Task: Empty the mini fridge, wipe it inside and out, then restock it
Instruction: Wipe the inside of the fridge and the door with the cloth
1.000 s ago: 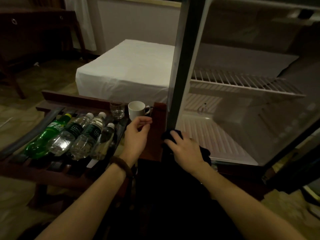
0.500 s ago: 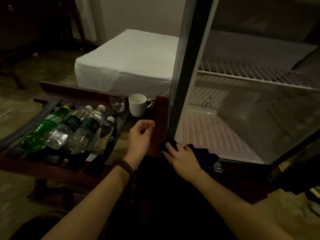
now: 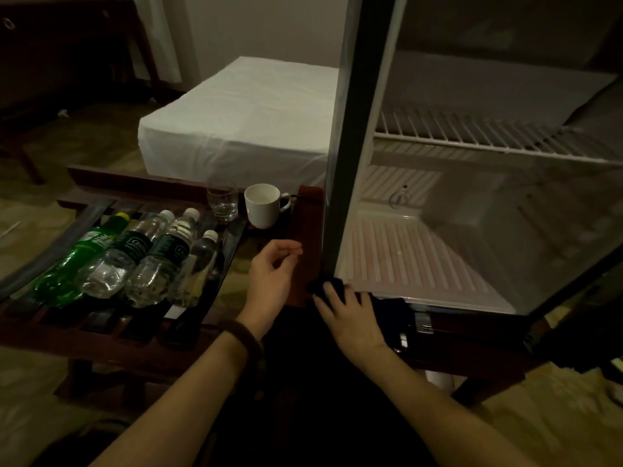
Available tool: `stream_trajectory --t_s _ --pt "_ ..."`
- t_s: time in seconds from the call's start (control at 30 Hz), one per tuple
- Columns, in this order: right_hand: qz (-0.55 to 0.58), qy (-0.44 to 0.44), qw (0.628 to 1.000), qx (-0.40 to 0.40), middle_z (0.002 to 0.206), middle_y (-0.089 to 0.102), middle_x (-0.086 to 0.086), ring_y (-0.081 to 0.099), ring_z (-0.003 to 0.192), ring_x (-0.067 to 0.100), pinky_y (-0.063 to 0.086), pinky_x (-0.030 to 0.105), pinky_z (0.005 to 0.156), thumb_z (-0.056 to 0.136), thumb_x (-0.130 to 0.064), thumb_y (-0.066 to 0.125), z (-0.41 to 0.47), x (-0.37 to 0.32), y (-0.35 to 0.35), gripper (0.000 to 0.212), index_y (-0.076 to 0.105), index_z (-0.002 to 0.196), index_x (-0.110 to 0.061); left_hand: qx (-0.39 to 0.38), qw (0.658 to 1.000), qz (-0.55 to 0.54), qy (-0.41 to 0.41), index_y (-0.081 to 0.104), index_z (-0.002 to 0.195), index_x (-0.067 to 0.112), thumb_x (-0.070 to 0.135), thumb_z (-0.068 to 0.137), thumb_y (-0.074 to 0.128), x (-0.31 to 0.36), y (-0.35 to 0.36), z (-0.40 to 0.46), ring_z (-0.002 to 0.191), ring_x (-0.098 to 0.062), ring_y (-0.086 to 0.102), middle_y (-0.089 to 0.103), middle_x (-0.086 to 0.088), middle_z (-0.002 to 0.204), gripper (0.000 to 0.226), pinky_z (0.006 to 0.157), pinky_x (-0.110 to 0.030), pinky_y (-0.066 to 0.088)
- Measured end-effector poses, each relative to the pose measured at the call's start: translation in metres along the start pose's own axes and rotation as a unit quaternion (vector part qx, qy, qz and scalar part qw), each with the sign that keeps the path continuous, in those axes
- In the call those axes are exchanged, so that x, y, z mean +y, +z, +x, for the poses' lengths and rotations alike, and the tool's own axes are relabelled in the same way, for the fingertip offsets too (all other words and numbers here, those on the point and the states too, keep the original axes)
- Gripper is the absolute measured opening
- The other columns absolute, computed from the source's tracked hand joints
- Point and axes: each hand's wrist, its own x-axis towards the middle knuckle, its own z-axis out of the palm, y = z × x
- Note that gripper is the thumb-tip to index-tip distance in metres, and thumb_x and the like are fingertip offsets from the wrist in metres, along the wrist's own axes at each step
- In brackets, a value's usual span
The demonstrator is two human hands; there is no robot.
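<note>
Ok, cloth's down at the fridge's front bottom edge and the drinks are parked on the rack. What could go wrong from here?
1. The white mug and glass stand close beside the left hand; a careless swing could topple them.
2. The bottles lie on their sides on the slatted rack; a bump may roll them off.
3. The right hand presses the dark cloth low on the fridge's front edge; the inner corners could go unwiped.

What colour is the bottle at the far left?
Green bottle, yellow cap; seen in the head view.
</note>
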Motion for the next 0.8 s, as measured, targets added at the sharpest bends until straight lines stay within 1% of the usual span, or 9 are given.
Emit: stream_trajectory --t_s 0.07,0.1,0.2,0.27,0.37,0.47,0.63,0.73,0.8 --pt "-0.024 -0.015 0.998 -0.053 0.138 0.045 0.009 0.054 0.107 0.037 0.049 0.052 0.078 0.065 -0.034 0.078 -0.001 -0.006 0.0 0.072 0.052 0.131 -0.022 -0.004 1.0 0.004 0.003 0.06 0.087 0.026 0.004 0.091 0.049 0.0 0.0 -0.002 0.098 -0.013 0.06 0.064 0.001 0.097 0.025 0.086 -0.027 0.046" --pt "-0.032 -0.025 0.997 -0.06 0.139 0.044 0.007 0.053 0.108 0.037 0.048 0.053 0.078 0.066 -0.035 0.077 -0.001 -0.006 -0.002 0.071 0.052 0.131 -0.023 -0.006 1.0 0.003 0.003 0.06 0.086 0.025 0.004 0.091 0.049 0.001 -0.001 -0.004 0.097 -0.013 0.06 0.064 0.001 0.097 0.024 0.084 -0.024 0.046" --pt "-0.047 -0.034 0.994 -0.094 0.12 0.061 0.003 0.061 0.088 0.031 0.051 0.046 0.062 0.044 -0.037 0.086 -0.007 0.008 -0.007 0.064 0.07 0.105 -0.025 -0.015 1.0 -0.006 0.014 0.059 0.085 0.023 0.002 0.091 0.049 0.004 -0.002 -0.009 0.09 -0.01 0.059 0.064 0.0 0.094 0.024 0.068 -0.009 0.045" --pt "-0.046 -0.034 0.993 -0.107 0.113 0.065 0.005 0.062 0.081 0.031 0.05 0.044 0.058 0.04 -0.033 0.089 -0.022 0.028 -0.004 0.053 0.074 0.09 -0.023 -0.023 0.999 -0.008 0.022 0.058 0.083 0.022 0.0 0.091 0.049 0.004 -0.002 -0.012 0.086 -0.009 0.059 0.064 -0.001 0.092 0.025 0.062 -0.005 0.043" --pt "-0.04 -0.014 0.994 -0.105 0.108 0.068 0.007 0.062 0.076 0.032 0.05 0.043 0.056 0.036 -0.031 0.091 -0.043 0.053 -0.004 0.043 0.075 0.074 -0.022 -0.036 0.999 -0.003 0.025 0.059 0.084 0.023 0.001 0.091 0.049 0.002 0.001 -0.014 0.085 -0.008 0.06 0.065 0.0 0.092 0.024 0.061 -0.005 0.043" --pt "-0.025 0.019 0.994 -0.104 0.106 0.068 0.006 0.062 0.076 0.029 0.049 0.04 0.056 0.037 -0.035 0.09 -0.044 0.058 -0.007 0.038 0.073 0.069 -0.024 -0.056 0.998 0.01 0.03 0.059 0.085 0.022 0.001 0.091 0.049 -0.001 0.007 -0.018 0.084 -0.008 0.06 0.065 -0.001 0.092 0.024 0.063 -0.006 0.044" --pt "0.025 0.137 0.989 -0.04 0.11 0.062 0.015 0.059 0.076 0.034 0.047 0.039 0.057 0.045 -0.026 0.085 -0.051 0.075 -0.009 0.041 0.071 0.084 -0.022 -0.133 0.99 0.046 0.017 0.062 0.089 0.021 0.001 0.091 0.05 -0.012 0.007 -0.023 0.086 -0.01 0.063 0.066 -0.003 0.093 0.024 0.067 -0.014 0.049" --pt "0.04 0.273 0.959 -0.057 0.108 0.059 0.021 0.057 0.076 0.04 0.048 0.042 0.058 0.051 -0.012 0.077 -0.062 0.103 -0.012 0.04 0.07 0.09 -0.017 -0.141 0.988 0.064 -0.001 0.062 0.089 0.023 0.003 0.091 0.05 -0.019 0.013 -0.021 0.088 -0.015 0.064 0.066 -0.003 0.094 0.023 0.075 -0.028 0.052" --pt "0.047 0.366 0.926 -0.076 0.109 0.055 0.022 0.054 0.081 0.043 0.047 0.045 0.062 0.064 -0.009 0.065 -0.083 0.132 -0.014 0.037 0.069 0.1 -0.016 -0.138 0.989 0.059 -0.006 0.061 0.087 0.023 0.003 0.091 0.05 -0.021 0.024 -0.022 0.086 -0.014 0.062 0.066 -0.002 0.092 0.023 0.076 -0.029 0.049"
